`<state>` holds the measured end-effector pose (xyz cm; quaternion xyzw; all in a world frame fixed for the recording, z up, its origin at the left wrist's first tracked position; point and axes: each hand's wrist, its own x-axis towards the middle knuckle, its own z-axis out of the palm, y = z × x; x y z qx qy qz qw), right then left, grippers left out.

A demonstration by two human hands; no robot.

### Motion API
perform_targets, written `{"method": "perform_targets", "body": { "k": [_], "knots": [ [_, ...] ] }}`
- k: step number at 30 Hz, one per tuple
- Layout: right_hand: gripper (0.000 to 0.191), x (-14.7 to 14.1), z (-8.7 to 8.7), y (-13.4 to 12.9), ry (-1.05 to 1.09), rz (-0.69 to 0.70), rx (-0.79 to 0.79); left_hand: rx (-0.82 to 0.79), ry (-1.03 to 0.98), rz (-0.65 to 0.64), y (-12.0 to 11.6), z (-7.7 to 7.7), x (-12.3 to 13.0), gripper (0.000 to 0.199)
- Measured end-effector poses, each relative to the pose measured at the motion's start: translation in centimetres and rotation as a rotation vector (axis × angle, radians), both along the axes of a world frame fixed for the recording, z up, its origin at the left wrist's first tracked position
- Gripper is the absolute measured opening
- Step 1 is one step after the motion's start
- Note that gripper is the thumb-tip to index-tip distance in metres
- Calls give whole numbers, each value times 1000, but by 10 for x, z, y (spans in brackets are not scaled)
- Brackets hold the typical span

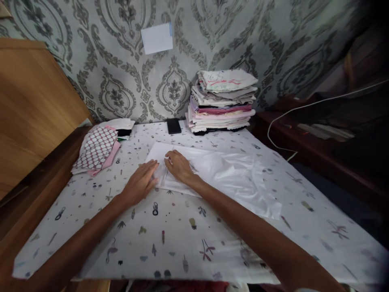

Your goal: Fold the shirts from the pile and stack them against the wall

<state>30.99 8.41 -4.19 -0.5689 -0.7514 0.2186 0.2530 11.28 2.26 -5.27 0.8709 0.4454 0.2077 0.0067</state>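
Observation:
A thin white cloth point(225, 170) lies spread over the patterned sheet, smooth at its left end and wrinkled toward the right. My left hand point(140, 181) rests at the cloth's left edge, fingers stretched out and holding nothing. Just to its right, my right hand point(178, 165) is on top of the cloth with its fingers curled down. Whether those fingers pinch any fabric is too small to tell. The two hands are close together but apart.
A tall stack of folded clothes point(223, 101) stands at the back. Near it lies a black phone point(174, 126). A smaller pile point(99, 148) is at the back left, beside a wooden panel point(39, 109). A white cable point(273, 121) hangs at the right.

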Motion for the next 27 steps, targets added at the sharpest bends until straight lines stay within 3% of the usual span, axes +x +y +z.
{"method": "perform_targets", "body": {
  "k": [4, 7, 12, 15, 18, 21, 24, 26, 27],
  "knots": [
    [25, -4, -9, 17, -33, -50, -34, -97, 165, -63, -1, -22, 9, 69],
    [33, -4, -12, 27, -45, -72, -37, -105, 221, -83, -4, -25, 12, 68],
    [35, -6, -9, 25, -40, -66, 10, -158, 262, -129, -5, -20, 13, 73],
    [37, -14, -12, 24, 60, 88, 135, -190, 250, -142, -5, -20, 17, 77],
    [44, -22, -22, 30, 157, 226, 105, -208, 229, -186, -7, -19, 22, 80],
    [45, -25, -33, 38, 117, 187, -12, -254, 219, -245, -11, -12, 24, 81],
    [50, -23, -36, 40, 74, 162, -29, -331, 140, -300, -14, 1, 18, 66],
    [54, -20, -34, 39, -6, 130, -38, -349, -11, -224, -11, 8, 8, 53],
    [55, -19, -32, 38, -51, 111, -44, -338, -108, -128, -7, 10, 2, 49]
  ]
}}
